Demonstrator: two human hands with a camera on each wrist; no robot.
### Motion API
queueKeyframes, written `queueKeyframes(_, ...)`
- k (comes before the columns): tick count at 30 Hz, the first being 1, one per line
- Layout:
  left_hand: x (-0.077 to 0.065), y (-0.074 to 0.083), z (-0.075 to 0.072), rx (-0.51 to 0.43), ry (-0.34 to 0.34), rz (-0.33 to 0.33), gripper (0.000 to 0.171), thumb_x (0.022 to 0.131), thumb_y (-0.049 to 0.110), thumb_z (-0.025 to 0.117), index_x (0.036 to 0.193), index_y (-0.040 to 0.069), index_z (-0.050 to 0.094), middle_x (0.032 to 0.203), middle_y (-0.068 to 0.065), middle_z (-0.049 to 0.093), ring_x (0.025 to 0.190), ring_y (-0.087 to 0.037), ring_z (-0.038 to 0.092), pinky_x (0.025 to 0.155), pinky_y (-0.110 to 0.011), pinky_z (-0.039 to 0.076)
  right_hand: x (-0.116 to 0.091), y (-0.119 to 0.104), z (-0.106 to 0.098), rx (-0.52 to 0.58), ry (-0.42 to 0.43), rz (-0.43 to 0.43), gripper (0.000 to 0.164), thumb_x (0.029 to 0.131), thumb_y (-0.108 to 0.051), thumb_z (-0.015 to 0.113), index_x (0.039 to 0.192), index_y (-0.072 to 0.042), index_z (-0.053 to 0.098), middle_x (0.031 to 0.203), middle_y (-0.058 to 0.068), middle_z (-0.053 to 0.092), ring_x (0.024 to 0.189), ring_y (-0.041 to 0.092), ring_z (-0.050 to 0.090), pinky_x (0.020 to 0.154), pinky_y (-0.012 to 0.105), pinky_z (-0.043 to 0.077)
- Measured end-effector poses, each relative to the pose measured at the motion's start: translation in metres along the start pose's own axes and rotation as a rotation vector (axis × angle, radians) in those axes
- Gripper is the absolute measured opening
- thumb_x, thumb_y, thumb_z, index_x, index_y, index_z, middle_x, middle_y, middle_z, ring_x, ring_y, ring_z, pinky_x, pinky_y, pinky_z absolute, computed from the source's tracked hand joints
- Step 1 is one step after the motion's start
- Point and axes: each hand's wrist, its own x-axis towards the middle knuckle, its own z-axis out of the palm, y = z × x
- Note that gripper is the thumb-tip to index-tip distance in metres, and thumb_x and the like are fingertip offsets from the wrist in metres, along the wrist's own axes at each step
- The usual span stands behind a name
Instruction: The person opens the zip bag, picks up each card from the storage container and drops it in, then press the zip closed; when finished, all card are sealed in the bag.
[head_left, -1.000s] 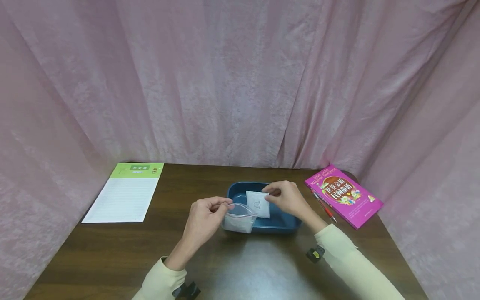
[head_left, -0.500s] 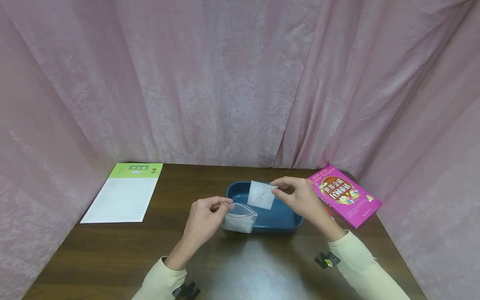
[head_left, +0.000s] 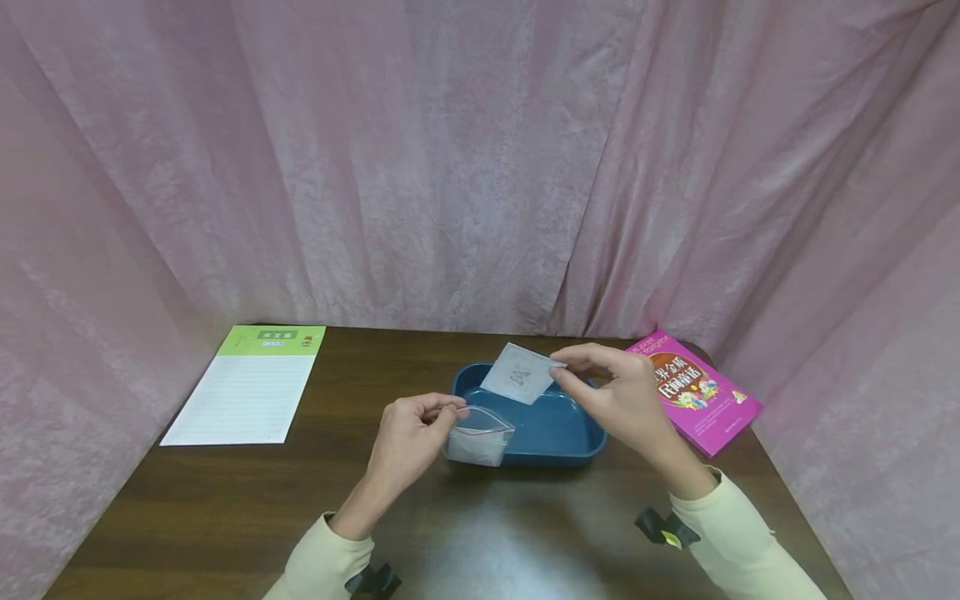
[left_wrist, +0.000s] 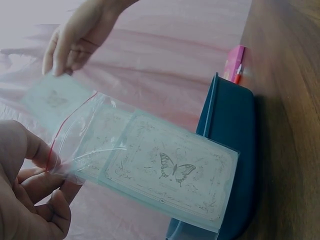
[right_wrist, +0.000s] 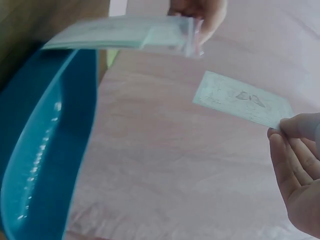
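Observation:
Between thumb and fingers my left hand (head_left: 411, 437) pinches the mouth edge of a clear zip bag (head_left: 480, 443). Pale cards printed with a butterfly (left_wrist: 172, 167) fill the bag, as the left wrist view shows; its mouth gapes a little. A single butterfly card (head_left: 521, 374) is pinched at one corner by my right hand (head_left: 618, 396), outside the bag. This card is tilted above the back part of a blue plastic tub (head_left: 558, 429). The bag hangs over the tub's front left corner. In the right wrist view, card (right_wrist: 245, 98) and bag are apart.
A lined writing pad (head_left: 247, 392) with a green header lies at the table's left. On the right is a purple book (head_left: 705, 400), partly behind my right hand. A red pen (left_wrist: 238, 74) lies beside it. Pink curtains (head_left: 450, 167) surround the table.
My right hand has moved up and to the right with the card, which has turned and come away from the bag. The left hand and the bag have stayed in place.

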Motion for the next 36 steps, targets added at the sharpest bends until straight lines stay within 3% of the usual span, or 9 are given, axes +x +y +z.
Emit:
queueKeyframes(7, 0.0, 0.001, 0.001, -0.008, -0.002, -0.002, 0.015, 0.094, 0.012, 0.066, 0.097, 0.013, 0.081, 0.087, 0.004, 0.079, 0.085, -0.016, 0.075, 0.047, -0.023, 0.03, -0.003, -0.015, -0.001, 0.043, 0.002, -0.002, 0.022, 0.08, -0.002, 0.084, 0.099, -0.013, 0.078, 0.087, -0.003, 0.078, 0.073, 0.004, 0.072, 0.057, 0.021, 0.052)
queueKeyframes(11, -0.001, 0.002, 0.002, -0.009, 0.001, 0.004, 0.015, 0.094, 0.012, 0.066, 0.096, 0.012, 0.081, 0.085, 0.007, 0.079, 0.086, -0.021, 0.076, 0.048, -0.023, 0.031, -0.005, -0.018, 0.003, 0.065, -0.007, -0.006, 0.022, 0.08, -0.002, 0.084, 0.098, -0.013, 0.078, 0.086, -0.004, 0.078, 0.072, 0.005, 0.071, 0.059, 0.021, 0.053)
queueKeyframes(16, -0.001, 0.002, 0.002, 0.001, 0.005, 0.011, 0.015, 0.093, 0.011, 0.067, 0.094, 0.013, 0.081, 0.084, 0.008, 0.078, 0.076, -0.012, 0.071, 0.048, -0.023, 0.033, -0.008, -0.019, 0.008, 0.082, -0.019, 0.0, 0.021, 0.081, -0.002, 0.084, 0.098, -0.013, 0.078, 0.088, -0.005, 0.078, 0.073, 0.006, 0.072, 0.067, 0.023, 0.057)
queueKeyframes(20, -0.002, 0.003, 0.001, -0.001, -0.004, -0.002, 0.015, 0.094, 0.01, 0.066, 0.096, 0.011, 0.081, 0.085, 0.004, 0.079, 0.06, -0.01, 0.056, 0.046, -0.023, 0.028, -0.01, -0.018, 0.011, 0.079, -0.031, -0.001, 0.021, 0.081, -0.003, 0.084, 0.098, -0.014, 0.077, 0.088, -0.004, 0.078, 0.074, 0.006, 0.073, 0.067, 0.022, 0.058)
queueKeyframes(25, -0.003, 0.002, 0.0, 0.004, -0.007, -0.02, 0.018, 0.093, 0.01, 0.065, 0.101, 0.009, 0.08, 0.085, -0.001, 0.078, 0.059, -0.012, 0.053, 0.045, -0.023, 0.031, -0.015, -0.015, 0.013, 0.069, -0.048, 0.009, 0.02, 0.081, -0.005, 0.085, 0.097, -0.015, 0.078, 0.088, -0.007, 0.077, 0.073, 0.004, 0.071, 0.066, 0.023, 0.057)
queueKeyframes(36, -0.002, 0.0, 0.0, 0.023, 0.005, -0.008, 0.018, 0.094, 0.012, 0.065, 0.1, 0.015, 0.081, 0.078, 0.005, 0.075, 0.053, -0.011, 0.047, 0.045, -0.023, 0.031, -0.019, -0.012, 0.014, 0.055, -0.085, 0.006, 0.02, 0.082, -0.005, 0.084, 0.098, -0.015, 0.079, 0.092, -0.008, 0.077, 0.076, 0.005, 0.07, 0.068, 0.025, 0.058)
